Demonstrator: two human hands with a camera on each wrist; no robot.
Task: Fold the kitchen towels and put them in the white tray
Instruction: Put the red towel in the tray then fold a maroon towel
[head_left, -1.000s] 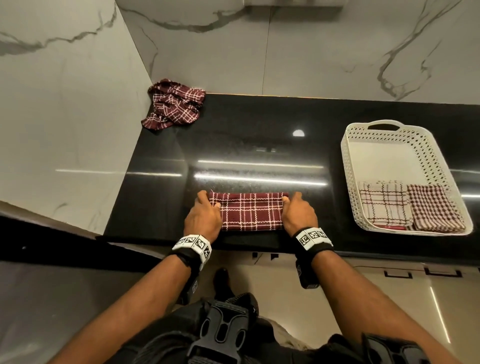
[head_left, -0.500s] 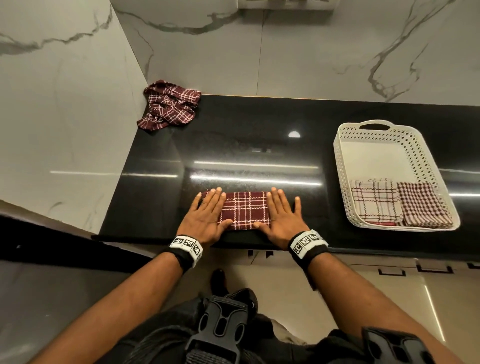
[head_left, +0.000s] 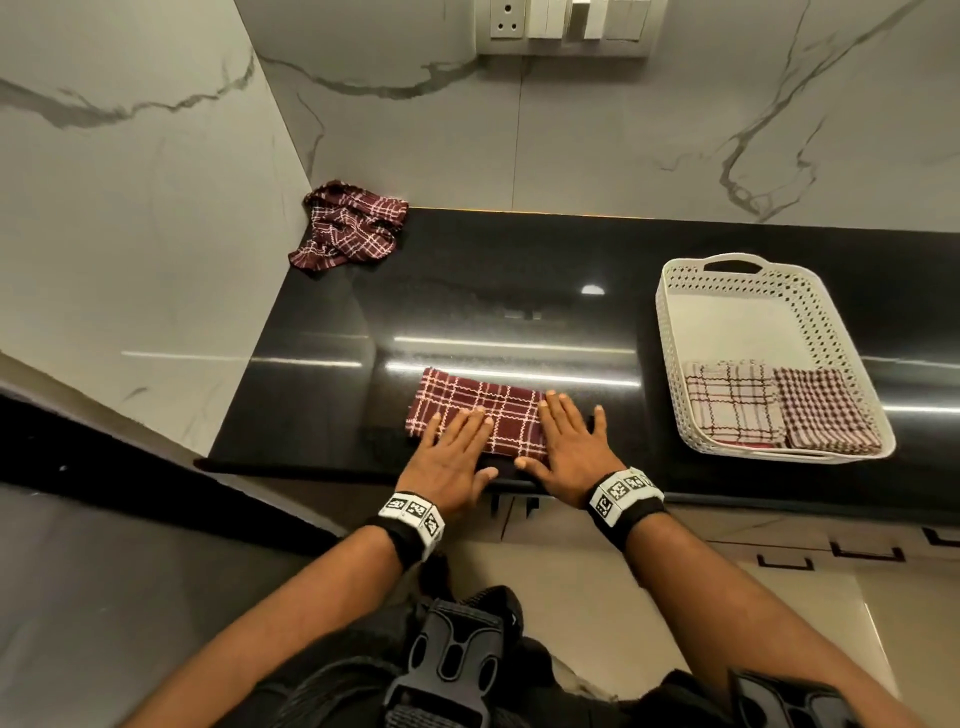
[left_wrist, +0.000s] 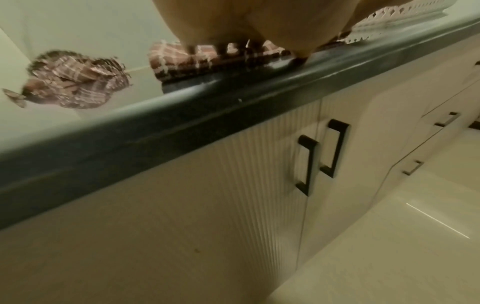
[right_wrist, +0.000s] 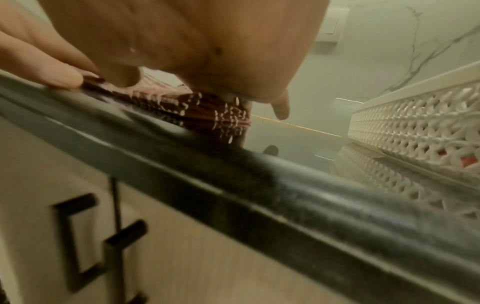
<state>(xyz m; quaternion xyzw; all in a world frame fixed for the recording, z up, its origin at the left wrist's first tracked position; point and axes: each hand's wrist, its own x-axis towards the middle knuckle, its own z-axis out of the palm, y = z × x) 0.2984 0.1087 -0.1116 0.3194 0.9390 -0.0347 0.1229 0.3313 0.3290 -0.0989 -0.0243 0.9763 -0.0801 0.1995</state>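
Note:
A folded maroon plaid towel (head_left: 470, 404) (left_wrist: 182, 59) (right_wrist: 207, 111) lies near the front edge of the black counter (head_left: 519, 270). My left hand (head_left: 457, 447) lies flat on its near left part, fingers straight. My right hand (head_left: 569, 441) lies flat over its right end, fingers spread. A crumpled maroon plaid towel (head_left: 350, 226) (left_wrist: 75, 82) sits in the far left corner. The white perforated tray (head_left: 675, 332) (right_wrist: 415, 123) stands at the right with two folded towels (head_left: 779, 410) in its near end.
Marble walls close the counter at the left and back, with a switch panel (head_left: 563, 23) above. Below the counter edge (left_wrist: 233, 107) are cream cabinet doors with black handles (left_wrist: 320, 158). The tray's far half (head_left: 737, 327) shows bare floor.
Both hands went from gripping the towel's ends to lying flat on it, then slid right. The left end of the towel is now uncovered.

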